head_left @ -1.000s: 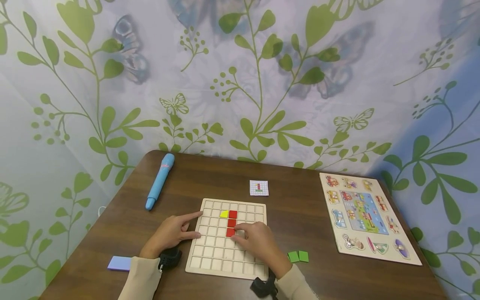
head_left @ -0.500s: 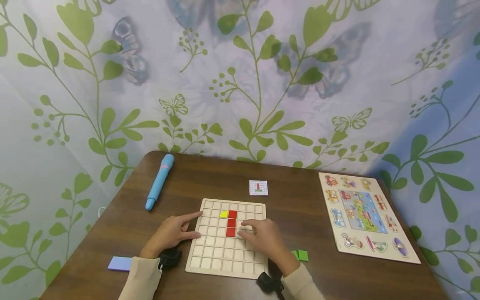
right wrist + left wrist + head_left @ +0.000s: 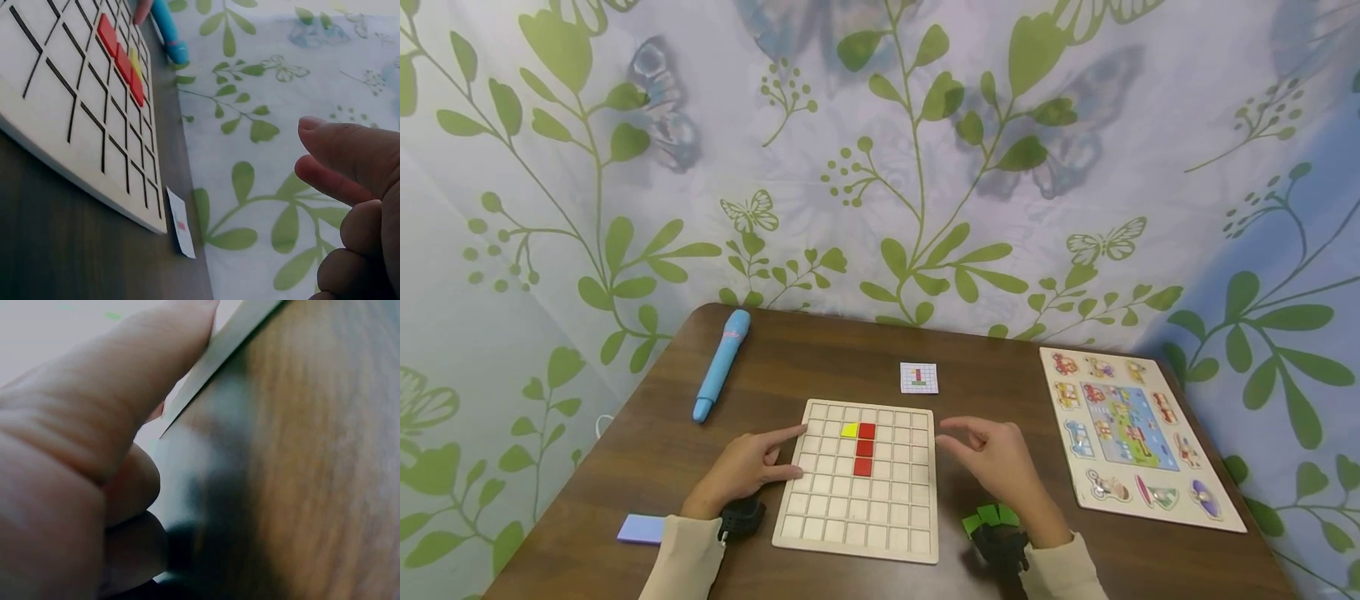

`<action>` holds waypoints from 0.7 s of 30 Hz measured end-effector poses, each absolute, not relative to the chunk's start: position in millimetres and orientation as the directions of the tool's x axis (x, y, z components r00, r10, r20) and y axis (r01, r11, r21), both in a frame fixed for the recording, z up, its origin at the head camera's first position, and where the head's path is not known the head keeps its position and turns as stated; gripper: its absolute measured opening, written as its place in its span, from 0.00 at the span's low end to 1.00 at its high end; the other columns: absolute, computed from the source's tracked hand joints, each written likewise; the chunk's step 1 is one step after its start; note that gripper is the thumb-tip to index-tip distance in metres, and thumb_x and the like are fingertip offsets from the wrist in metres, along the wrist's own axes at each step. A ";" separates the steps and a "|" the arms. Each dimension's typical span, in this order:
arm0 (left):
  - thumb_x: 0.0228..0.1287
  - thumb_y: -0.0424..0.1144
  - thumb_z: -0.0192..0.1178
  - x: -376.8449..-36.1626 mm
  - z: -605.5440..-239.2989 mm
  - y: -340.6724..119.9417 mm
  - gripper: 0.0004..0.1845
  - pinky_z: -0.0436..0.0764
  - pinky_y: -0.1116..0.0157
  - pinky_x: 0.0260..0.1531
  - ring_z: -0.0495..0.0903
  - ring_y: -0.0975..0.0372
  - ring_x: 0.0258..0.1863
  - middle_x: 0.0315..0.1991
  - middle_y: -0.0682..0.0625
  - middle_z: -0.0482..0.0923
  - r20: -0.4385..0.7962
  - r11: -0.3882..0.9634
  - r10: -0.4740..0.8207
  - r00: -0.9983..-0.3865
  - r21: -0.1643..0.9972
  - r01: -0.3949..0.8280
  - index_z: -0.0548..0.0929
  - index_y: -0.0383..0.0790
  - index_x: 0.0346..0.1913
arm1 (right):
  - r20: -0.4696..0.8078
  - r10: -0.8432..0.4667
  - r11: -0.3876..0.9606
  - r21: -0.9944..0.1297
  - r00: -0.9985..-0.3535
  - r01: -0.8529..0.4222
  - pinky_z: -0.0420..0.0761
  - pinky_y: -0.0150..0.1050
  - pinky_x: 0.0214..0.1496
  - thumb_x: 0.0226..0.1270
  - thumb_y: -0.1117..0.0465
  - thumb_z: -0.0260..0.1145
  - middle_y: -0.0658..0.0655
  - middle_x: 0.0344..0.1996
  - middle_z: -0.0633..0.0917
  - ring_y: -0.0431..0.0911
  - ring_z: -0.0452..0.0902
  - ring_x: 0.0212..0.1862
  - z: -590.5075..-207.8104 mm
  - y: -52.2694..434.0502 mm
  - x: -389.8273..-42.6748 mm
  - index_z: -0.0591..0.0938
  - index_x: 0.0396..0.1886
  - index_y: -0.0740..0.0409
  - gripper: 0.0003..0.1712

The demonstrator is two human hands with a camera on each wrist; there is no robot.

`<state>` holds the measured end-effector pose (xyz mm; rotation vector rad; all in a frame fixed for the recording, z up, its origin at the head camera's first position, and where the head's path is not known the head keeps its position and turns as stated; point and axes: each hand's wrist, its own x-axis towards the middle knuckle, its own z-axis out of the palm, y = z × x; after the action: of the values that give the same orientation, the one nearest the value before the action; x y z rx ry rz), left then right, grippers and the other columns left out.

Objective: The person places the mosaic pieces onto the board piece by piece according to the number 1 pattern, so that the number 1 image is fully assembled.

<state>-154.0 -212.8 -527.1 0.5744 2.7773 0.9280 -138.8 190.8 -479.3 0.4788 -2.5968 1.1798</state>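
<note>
The left hand [image 3: 741, 467] rests against the left edge of the grid board [image 3: 857, 525], forefinger straight, holding nothing. The right hand [image 3: 1000, 462] hovers just right of the board, fingers [image 3: 958, 427] loosely spread and empty. Green tiles [image 3: 988, 517] lie beside the board's right edge, under that wrist.

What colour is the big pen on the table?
Light blue pen, clearest in the head view.

No legible text anywhere.

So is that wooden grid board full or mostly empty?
Mostly empty: the grid board holds only three red tiles and one yellow tile.
</note>
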 end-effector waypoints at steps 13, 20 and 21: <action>0.60 0.57 0.72 -154.3 -527.3 -212.0 0.36 0.60 0.70 0.19 0.57 0.71 0.16 0.16 0.63 0.61 -0.021 0.726 0.412 -0.911 0.612 0.314 0.78 0.50 0.71 | 0.210 -0.130 0.666 -0.706 -0.969 -0.243 0.57 0.31 0.18 0.60 0.47 0.78 0.39 0.11 0.60 0.31 0.49 0.16 -492.3 241.6 -115.9 0.92 0.42 0.47 0.14; 0.60 0.59 0.71 -153.7 -530.6 -214.8 0.37 0.60 0.71 0.18 0.54 0.71 0.15 0.15 0.63 0.60 -0.025 0.715 0.415 -0.910 0.627 0.308 0.78 0.52 0.71 | 0.136 -0.079 0.677 -0.720 -0.988 -0.153 0.58 0.31 0.18 0.58 0.48 0.80 0.40 0.11 0.61 0.32 0.50 0.15 -510.2 268.0 -95.2 0.92 0.41 0.46 0.14; 0.60 0.59 0.71 -153.7 -530.8 -214.8 0.37 0.60 0.70 0.18 0.55 0.71 0.15 0.15 0.63 0.60 -0.023 0.712 0.416 -0.909 0.630 0.310 0.78 0.52 0.71 | 0.114 -0.066 0.674 -0.728 -0.991 -0.129 0.59 0.31 0.19 0.58 0.48 0.80 0.40 0.11 0.61 0.32 0.51 0.16 -511.9 271.8 -92.2 0.92 0.41 0.46 0.13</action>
<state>-153.7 -214.8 -530.8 0.5884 2.7539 0.9681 -92.2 271.8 -511.9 0.1637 -2.8023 1.2272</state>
